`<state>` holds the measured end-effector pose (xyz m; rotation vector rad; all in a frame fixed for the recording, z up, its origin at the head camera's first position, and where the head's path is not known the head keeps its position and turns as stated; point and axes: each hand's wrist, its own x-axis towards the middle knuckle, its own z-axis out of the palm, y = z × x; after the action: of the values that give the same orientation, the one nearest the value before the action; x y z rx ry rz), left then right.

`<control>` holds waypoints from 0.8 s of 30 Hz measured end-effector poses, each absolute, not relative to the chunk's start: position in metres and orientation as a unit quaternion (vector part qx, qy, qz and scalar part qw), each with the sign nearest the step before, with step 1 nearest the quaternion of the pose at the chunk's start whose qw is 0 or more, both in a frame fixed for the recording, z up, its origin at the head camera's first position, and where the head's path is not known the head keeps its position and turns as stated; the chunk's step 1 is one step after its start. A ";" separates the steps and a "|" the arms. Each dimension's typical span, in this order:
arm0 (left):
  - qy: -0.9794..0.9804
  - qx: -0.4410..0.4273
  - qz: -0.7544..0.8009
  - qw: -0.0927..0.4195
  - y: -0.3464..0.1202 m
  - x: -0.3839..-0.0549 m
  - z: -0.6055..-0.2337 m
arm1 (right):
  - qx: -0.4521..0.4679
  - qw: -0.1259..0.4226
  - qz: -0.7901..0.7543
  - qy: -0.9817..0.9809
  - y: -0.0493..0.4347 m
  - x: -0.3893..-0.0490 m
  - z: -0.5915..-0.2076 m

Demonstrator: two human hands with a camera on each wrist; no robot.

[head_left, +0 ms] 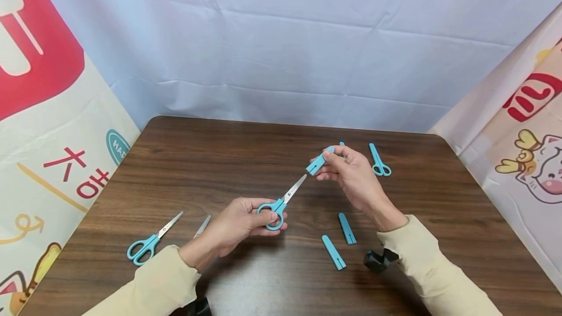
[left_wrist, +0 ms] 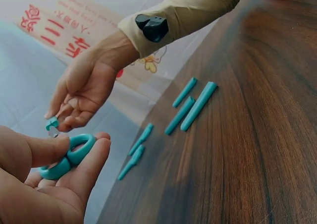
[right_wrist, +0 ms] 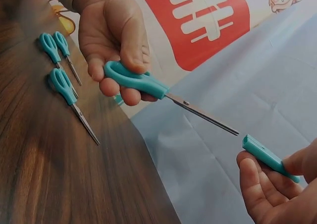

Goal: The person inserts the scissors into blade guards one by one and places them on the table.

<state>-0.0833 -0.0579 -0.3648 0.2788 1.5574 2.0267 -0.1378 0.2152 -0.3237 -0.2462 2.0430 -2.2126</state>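
Note:
My left hand (head_left: 248, 226) grips a pair of scissors (head_left: 275, 208) by its light-blue handles, thumb over the finger loops. The blades are together and point up and to the right. My right hand (head_left: 347, 169) pinches a light-blue blade cover (head_left: 317, 164) between thumb and fingers. In the right wrist view, the open end of the cover (right_wrist: 267, 155) faces the tip of the scissors (right_wrist: 198, 112), with a small gap between them. From the left wrist, the held handles (left_wrist: 69, 157) are close up, and the right hand (left_wrist: 86, 87) is just beyond.
Two loose blade covers, one farther (head_left: 347, 228) and one nearer (head_left: 333, 252), lie on the brown wooden table (head_left: 210, 155) below my right hand. Covered scissors (head_left: 379, 160) rest behind that hand. Uncovered scissors (head_left: 151, 243) lie at the left, others partly behind my left arm.

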 end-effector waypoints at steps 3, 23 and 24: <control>0.583 0.104 0.755 0.282 -0.057 -0.083 -0.365 | -0.080 0.066 -0.730 0.676 0.213 -0.138 -0.325; 0.584 0.112 0.752 0.284 -0.052 -0.087 -0.368 | -0.094 0.109 -0.713 0.686 0.201 -0.128 -0.336; 0.584 0.113 0.752 0.284 -0.051 -0.087 -0.369 | -0.093 0.110 -0.713 0.686 0.200 -0.128 -0.336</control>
<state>-0.0872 -0.0511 -0.3687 0.3030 1.5636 2.0112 -0.1276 0.2004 -0.3361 -0.2741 2.0150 -2.0962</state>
